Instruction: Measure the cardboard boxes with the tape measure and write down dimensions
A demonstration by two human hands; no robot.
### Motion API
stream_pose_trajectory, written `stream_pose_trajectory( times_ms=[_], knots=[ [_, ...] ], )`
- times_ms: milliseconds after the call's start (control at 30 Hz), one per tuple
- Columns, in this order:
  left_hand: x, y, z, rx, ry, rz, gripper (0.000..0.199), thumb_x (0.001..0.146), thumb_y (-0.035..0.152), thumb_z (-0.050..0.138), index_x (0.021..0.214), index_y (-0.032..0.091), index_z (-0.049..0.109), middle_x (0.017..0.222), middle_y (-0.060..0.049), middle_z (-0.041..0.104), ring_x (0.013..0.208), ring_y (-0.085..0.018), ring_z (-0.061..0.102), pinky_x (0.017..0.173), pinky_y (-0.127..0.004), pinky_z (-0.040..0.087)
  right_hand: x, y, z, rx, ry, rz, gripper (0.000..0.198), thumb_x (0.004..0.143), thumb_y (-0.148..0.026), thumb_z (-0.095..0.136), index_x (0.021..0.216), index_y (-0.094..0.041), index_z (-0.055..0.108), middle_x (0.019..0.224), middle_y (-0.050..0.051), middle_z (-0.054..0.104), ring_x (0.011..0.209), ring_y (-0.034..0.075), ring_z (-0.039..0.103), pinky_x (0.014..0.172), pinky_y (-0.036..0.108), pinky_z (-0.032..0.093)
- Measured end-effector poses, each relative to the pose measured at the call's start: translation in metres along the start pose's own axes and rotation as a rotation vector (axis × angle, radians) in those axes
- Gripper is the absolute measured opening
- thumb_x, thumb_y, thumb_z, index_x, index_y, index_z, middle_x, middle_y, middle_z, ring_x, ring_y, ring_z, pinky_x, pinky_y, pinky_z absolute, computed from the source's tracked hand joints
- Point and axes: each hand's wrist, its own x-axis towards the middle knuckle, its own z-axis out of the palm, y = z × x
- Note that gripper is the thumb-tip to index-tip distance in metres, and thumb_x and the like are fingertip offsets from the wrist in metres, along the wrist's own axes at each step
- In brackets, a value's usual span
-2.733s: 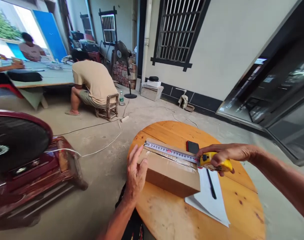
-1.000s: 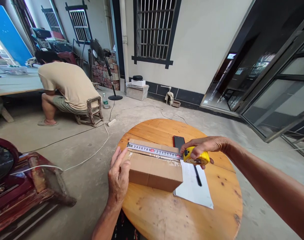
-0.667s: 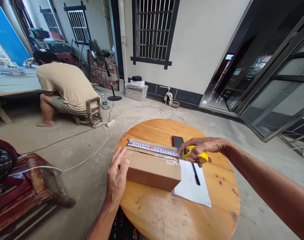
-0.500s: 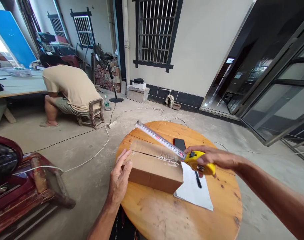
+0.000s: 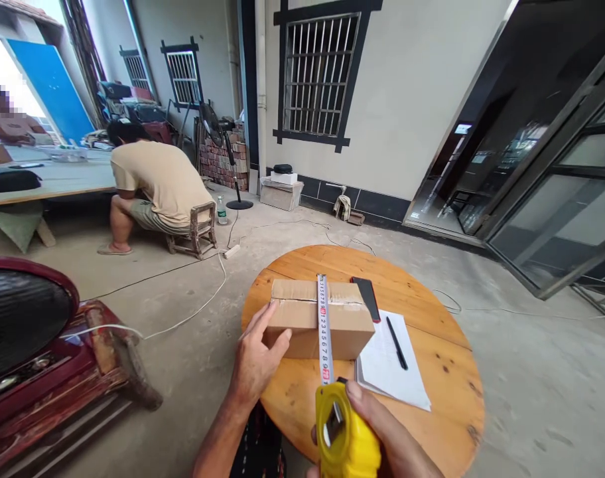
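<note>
A closed cardboard box [image 5: 302, 345] sits on a round wooden table [image 5: 292, 418]. My left hand [image 5: 257, 352] rests against the box's left end, fingers stretched out and thumb apart near its front face. In my right hand [image 5: 382, 431] is a yellow tape measure [image 5: 347, 431], gripped close to me in front of the box. Its extended blade [image 5: 324, 332] runs away from me across the box top, the tip near the far edge. Whether the blade touches the cardboard I cannot tell.
Right of the box lie white paper sheets [image 5: 382, 372] with a black pen [image 5: 397, 343], and a dark phone [image 5: 365, 297]. At left stands a red heater-like appliance [image 5: 28, 332]. Beyond, a person [image 5: 158, 176] sits bent over on a small chair [image 5: 200, 229] by a long table [image 5: 73, 176].
My right hand has brought the tape measure left and toward me, swinging its blade from slanting across the box's right part to pointing straight away over its top. My left hand stays at the box's left end.
</note>
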Motion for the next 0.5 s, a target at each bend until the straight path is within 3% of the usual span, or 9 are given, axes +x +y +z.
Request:
stream_pose_trajectory(
  times_ms=[167,500],
  knots=[
    [0.001,-0.002,0.002,-0.015,0.016,0.020,0.053,0.080,0.033,0.060,0.130,0.014,0.057,0.134,-0.013,0.058,0.125,-0.026,0.053,0.108,-0.042,0.041,-0.010,0.002,0.007,-0.041,-0.016,-0.042,0.048,0.073,-0.064,0.068,0.093,-0.022,0.060,0.075,0.002,0.069,0.064,0.021,0.072,0.068,0.034,0.059],
    [0.002,-0.003,0.003,-0.033,0.019,0.023,0.052,0.080,0.033,0.060,0.130,0.016,0.057,0.133,-0.012,0.059,0.125,-0.027,0.053,0.107,-0.042,0.041,-0.006,0.014,-0.004,-0.012,-0.011,-0.018,0.044,0.075,-0.064,0.065,0.091,-0.023,0.063,0.068,0.002,0.068,0.068,0.022,0.072,0.072,0.035,0.059]
  ],
)
